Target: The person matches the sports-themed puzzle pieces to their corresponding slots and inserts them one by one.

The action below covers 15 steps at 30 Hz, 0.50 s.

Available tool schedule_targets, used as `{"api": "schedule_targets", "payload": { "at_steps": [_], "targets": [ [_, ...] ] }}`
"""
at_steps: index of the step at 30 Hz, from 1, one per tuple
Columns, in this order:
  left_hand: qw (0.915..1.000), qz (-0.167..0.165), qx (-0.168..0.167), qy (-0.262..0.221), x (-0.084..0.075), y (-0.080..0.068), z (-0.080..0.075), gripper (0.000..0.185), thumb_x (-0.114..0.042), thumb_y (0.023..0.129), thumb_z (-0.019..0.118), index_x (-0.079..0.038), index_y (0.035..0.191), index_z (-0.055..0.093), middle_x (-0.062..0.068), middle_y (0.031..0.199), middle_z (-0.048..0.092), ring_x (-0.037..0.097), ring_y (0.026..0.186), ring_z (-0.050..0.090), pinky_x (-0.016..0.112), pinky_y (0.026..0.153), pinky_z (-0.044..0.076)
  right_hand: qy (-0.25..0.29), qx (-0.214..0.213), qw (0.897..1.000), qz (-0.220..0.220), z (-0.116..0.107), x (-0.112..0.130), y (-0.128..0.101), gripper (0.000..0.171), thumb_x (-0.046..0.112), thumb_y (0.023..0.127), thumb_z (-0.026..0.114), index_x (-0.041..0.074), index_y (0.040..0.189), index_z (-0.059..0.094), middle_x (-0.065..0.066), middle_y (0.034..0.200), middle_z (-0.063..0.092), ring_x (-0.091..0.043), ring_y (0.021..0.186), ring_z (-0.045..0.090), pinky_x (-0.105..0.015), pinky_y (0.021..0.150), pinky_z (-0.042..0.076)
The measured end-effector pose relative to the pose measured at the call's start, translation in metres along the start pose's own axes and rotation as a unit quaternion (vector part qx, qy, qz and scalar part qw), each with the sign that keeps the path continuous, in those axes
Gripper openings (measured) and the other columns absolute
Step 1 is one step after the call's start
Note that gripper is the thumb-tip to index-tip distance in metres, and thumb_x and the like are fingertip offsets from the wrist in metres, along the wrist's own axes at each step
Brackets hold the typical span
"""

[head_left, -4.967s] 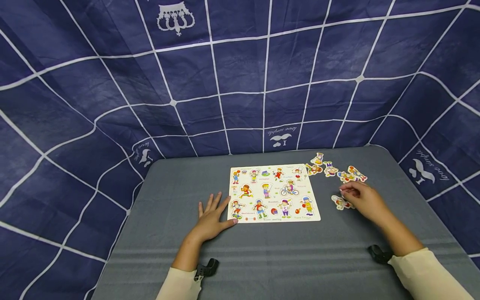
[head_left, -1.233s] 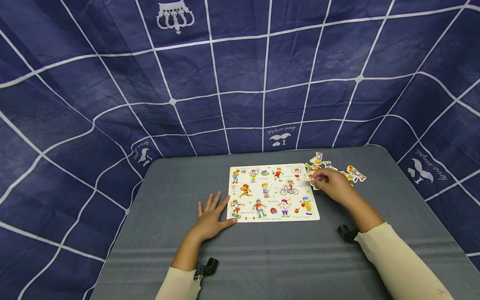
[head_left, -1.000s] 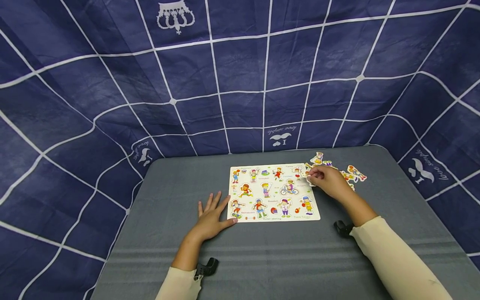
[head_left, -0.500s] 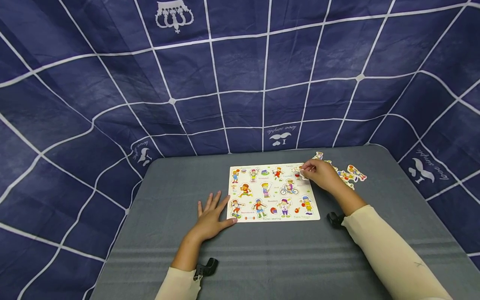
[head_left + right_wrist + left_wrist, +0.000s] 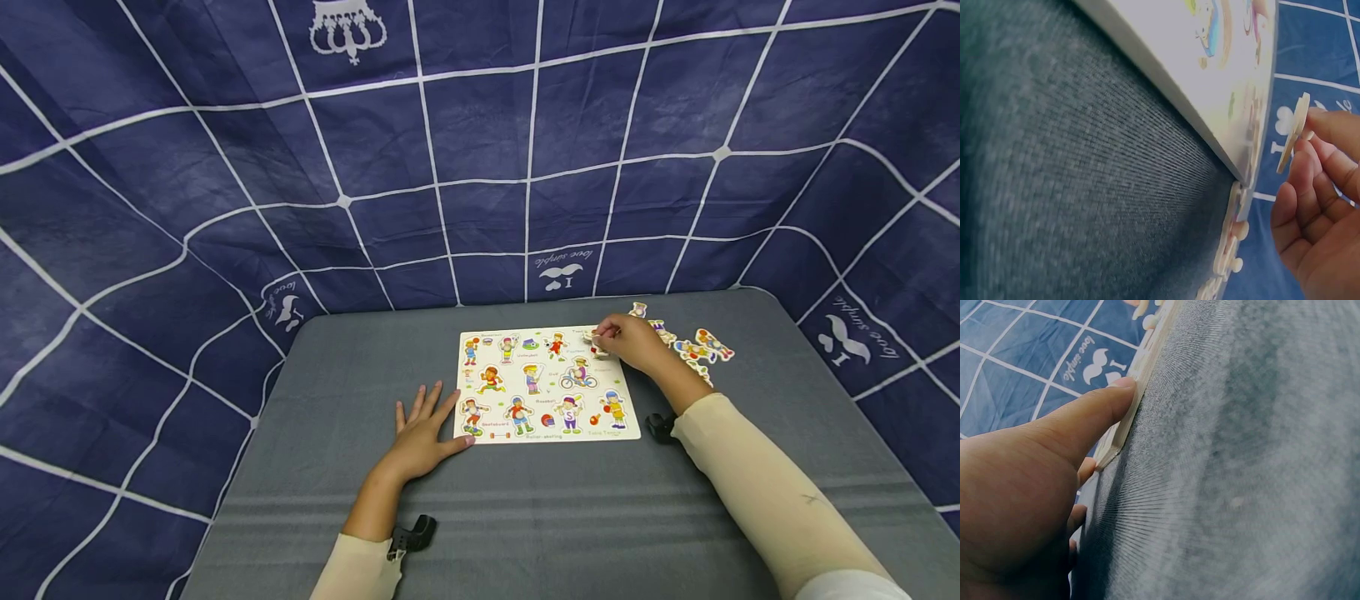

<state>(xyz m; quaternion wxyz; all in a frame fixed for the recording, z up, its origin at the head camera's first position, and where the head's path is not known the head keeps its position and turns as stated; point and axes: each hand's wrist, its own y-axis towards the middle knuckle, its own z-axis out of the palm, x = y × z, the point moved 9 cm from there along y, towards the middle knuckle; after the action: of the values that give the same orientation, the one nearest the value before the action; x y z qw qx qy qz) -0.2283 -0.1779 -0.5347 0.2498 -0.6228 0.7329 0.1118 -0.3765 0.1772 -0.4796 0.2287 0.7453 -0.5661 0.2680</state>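
Note:
A white puzzle board (image 5: 510,392) printed with sports figures lies flat on the grey table. My left hand (image 5: 420,442) is spread beside its left side, with the thumb on the lower left corner; the left wrist view shows that thumb on the board's edge (image 5: 1127,419). Over the board's upper right corner, my right hand (image 5: 630,340) pinches a thin wooden puzzle piece (image 5: 1298,122) by the knob. The piece stands tilted above the board surface in the right wrist view, seen edge-on, and its picture is hidden there. Fingers partly cover the tennis figure below.
Several loose puzzle pieces (image 5: 686,350) lie right of the board, some overlapping, and my right forearm passes close in front of them. Knobs (image 5: 1240,230) stick up from pieces next to the board. A blue gridded cloth (image 5: 480,217) hangs behind the table and at both sides.
My right hand has taken the puzzle piece from the right side of the table and carried it left and back to the board's upper right corner. The left hand has stayed still.

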Motion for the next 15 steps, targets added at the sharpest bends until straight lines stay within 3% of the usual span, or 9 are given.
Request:
{"api": "schedule_targets", "payload": {
  "at_steps": [15],
  "targets": [
    [1.0, 0.001, -0.002, -0.002, -0.001, -0.001, -0.001, 0.088, -0.065, 0.087, 0.067, -0.031, 0.161, 0.03, 0.006, 0.172, 0.011, 0.035, 0.16, -0.002, 0.069, 0.12, -0.012, -0.011, 0.018, 0.999, 0.027, 0.017, -0.017, 0.011, 0.014, 0.022, 0.093, 0.072, 0.009, 0.094, 0.071, -0.005, 0.084, 0.066, -0.018, 0.075, 0.057, -0.029, 0.069, 0.044]
  ]
}}
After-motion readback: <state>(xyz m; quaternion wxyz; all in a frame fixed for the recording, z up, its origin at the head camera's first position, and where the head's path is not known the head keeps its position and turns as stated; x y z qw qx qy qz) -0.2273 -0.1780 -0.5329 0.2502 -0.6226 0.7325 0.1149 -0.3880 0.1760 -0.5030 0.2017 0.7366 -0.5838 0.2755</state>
